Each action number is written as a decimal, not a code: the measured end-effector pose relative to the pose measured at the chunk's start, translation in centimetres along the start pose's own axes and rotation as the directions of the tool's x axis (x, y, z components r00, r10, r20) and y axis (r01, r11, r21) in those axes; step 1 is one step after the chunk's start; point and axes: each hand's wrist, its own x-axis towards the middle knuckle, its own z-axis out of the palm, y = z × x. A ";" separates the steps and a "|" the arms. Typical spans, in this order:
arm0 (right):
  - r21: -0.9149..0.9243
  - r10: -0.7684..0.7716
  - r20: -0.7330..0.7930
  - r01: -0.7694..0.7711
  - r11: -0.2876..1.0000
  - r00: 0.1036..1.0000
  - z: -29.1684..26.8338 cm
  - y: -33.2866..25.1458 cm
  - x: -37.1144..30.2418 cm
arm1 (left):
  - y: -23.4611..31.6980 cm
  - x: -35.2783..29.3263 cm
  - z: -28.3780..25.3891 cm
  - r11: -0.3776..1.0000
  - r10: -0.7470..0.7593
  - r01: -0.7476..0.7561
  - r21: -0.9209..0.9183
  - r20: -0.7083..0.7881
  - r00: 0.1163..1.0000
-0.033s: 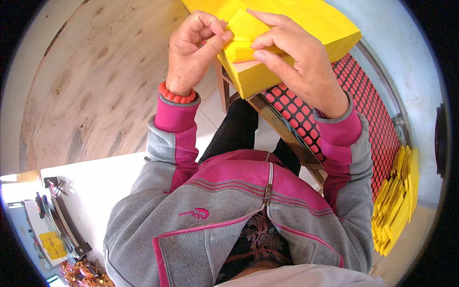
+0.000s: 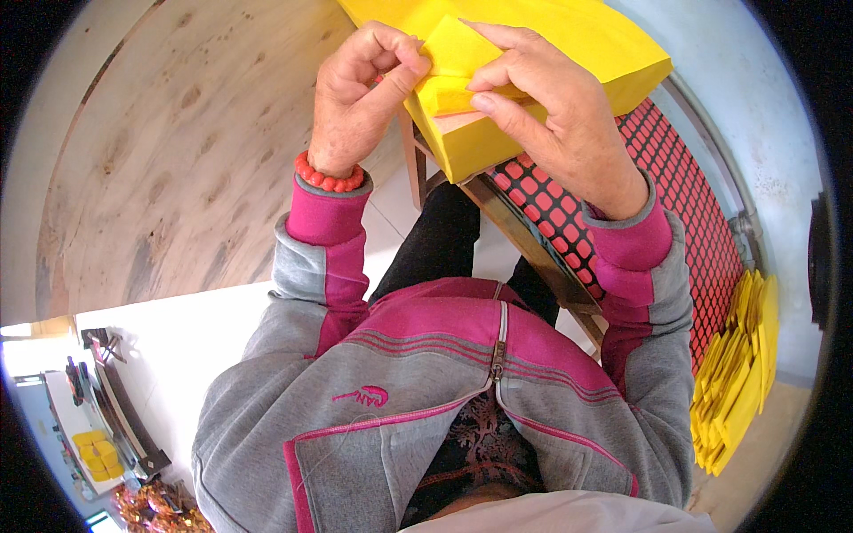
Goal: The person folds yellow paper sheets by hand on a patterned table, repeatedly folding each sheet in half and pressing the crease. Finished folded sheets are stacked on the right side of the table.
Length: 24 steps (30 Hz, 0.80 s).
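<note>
A small folded piece of yellow sheet [image 2: 455, 51], paper or thin cloth, stands up between my hands at the top of the view. My left hand [image 2: 360, 102] pinches its left edge between thumb and forefinger. On the other side, my right hand [image 2: 564, 111] has its thumb and fingers closed on the right edge of the fold. Beneath both hands lies a larger yellow sheet [image 2: 586, 40], bent down along its front side. A pale pinkish strip [image 2: 458, 122] shows under the folded part. My left wrist wears a red beaded bracelet [image 2: 330, 178].
A wood-grained board [image 2: 178, 160] fills the left. Below the yellow sheet is a wooden frame [image 2: 524, 235], with a red-and-black patterned surface [image 2: 657, 169] beside it. Several folded yellow pieces [image 2: 737, 373] are stacked at the right, near a pale blue wall [image 2: 773, 115].
</note>
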 end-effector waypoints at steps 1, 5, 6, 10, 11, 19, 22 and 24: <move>0.012 0.011 -0.006 -0.011 1.000 1.000 0.1 0.0 -0.1 | 0.1 -0.1 -0.2 1.000 -0.015 0.015 0.025 0.019 1.000; 0.088 0.063 -0.009 -0.062 0.994 0.998 0.1 -0.1 -0.3 | 0.3 0.1 -1.3 0.993 0.027 -0.043 0.110 0.145 0.989; 0.092 0.059 -0.012 -0.058 0.994 0.998 0.0 -0.2 -0.3 | 0.3 0.1 -1.5 0.994 0.036 -0.053 0.097 0.169 0.985; 0.106 0.076 -0.021 -0.074 0.992 0.997 0.1 -0.4 -0.2 | 0.1 0.2 -1.5 0.983 0.065 -0.096 0.159 0.185 0.980; 0.111 0.083 -0.023 -0.080 0.991 0.996 0.1 -0.5 -0.1 | 0.0 0.2 -1.5 0.974 0.072 -0.108 0.198 0.181 0.981; 0.018 0.133 -0.006 -0.133 0.991 0.991 -0.9 -0.9 0.2 | -0.2 0.2 -0.4 0.997 -0.069 0.069 0.025 0.006 0.998; -0.018 0.083 0.006 -0.083 0.996 0.997 -0.8 -0.4 0.3 | -0.6 0.4 -0.2 1.000 -0.025 0.025 0.003 -0.033 0.999; -0.028 0.056 0.020 -0.055 0.998 0.998 -0.6 -0.1 0.3 | -0.8 0.5 -0.2 1.000 0.008 -0.008 -0.005 -0.031 0.999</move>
